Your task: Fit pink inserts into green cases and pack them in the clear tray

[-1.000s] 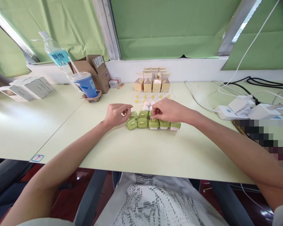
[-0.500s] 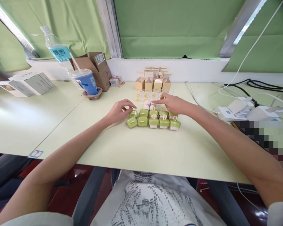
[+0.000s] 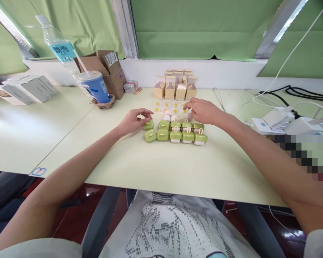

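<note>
Several small green cases (image 3: 174, 130) sit in two rows on the pale table (image 3: 177, 168). My left hand (image 3: 134, 120) rests by the leftmost green case (image 3: 148, 125), fingers curled loosely with fingertips touching it. My right hand (image 3: 203, 111) hovers behind the rows, fingers bent down over small white round pieces (image 3: 170, 117). Clear packets with yellow smiley faces (image 3: 167, 105) lie just beyond, and small yellow cartons (image 3: 176, 87) stand behind them.
A blue cup with a straw (image 3: 95, 87), a water bottle (image 3: 59, 50) and brown cardboard boxes (image 3: 110, 73) stand at the back left. White boxes (image 3: 27, 89) lie at far left. White chargers and cables (image 3: 280, 120) are on the right.
My right hand has lifted off the green cases and moved back and right toward the white pieces. My left hand has shifted slightly onto the leftmost case. The camera tilted a little.
</note>
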{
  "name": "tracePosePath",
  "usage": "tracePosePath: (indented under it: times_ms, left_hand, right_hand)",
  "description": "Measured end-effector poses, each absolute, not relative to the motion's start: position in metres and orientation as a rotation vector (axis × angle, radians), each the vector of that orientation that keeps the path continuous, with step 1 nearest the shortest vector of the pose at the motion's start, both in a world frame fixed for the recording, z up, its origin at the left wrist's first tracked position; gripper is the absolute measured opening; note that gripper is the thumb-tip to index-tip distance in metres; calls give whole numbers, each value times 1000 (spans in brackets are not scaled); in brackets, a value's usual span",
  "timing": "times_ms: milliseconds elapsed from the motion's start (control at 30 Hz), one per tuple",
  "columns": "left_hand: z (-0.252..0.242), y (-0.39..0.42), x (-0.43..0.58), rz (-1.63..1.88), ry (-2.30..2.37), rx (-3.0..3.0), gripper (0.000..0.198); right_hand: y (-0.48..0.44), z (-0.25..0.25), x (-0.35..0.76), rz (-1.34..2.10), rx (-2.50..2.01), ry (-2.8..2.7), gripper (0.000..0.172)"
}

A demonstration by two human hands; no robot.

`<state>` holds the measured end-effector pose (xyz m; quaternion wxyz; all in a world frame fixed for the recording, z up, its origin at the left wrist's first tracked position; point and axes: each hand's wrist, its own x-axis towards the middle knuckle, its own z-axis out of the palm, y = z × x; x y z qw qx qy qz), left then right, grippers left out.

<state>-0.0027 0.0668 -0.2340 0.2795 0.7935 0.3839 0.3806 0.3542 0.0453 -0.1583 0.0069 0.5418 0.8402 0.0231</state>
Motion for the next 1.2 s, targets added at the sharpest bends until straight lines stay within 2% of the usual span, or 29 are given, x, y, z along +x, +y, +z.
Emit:
tracePosePath:
  times_ms: [67,267,467,633,733,833,967,1033,1067,1133,1200]
  left_hand:
    - [-233,67,-5,1051,1035,2134,46]
    - [-229,64,-3,1040,1049,2211,45]
    - [-229,61,2,980,1023,2381,45]
    - [-228,53,9,1215,1028,2587,38]
    - [-220,36,21,1341,934,2671,32]
    - [-213,17,33,1269,790,2796,30]
    - [-217,3,41,1044,800,3013,42]
    - [-223,2,42,1017,760,3067,36]
    - [-226,3,41,1027,721,3078,31]
    - [-228,4,40,1070,652,3074,27]
    - [-225,3,40,1148,639,3010,30]
  right_hand:
    - [44,-156,354,77,1692,2622,62]
    - [48,-154,359,44,1673,2512,43]
    - [48,-156,356,12,1705,2475,36]
    - [49,-154,358,-19,1632,2563,42]
    - [46,-144,365,-12,1646,2736,39]
    - [35,-129,368,4,1732,2951,35]
    - [15,-110,362,-93,1878,3173,27]
    - [6,-106,358,-395,1810,3417,18]
    - [1,-106,356,-681,1734,3524,19]
    - [-10,-110,352,-1382,1547,3570,31]
    - [-23,-119,350,-1905,1452,3443,44]
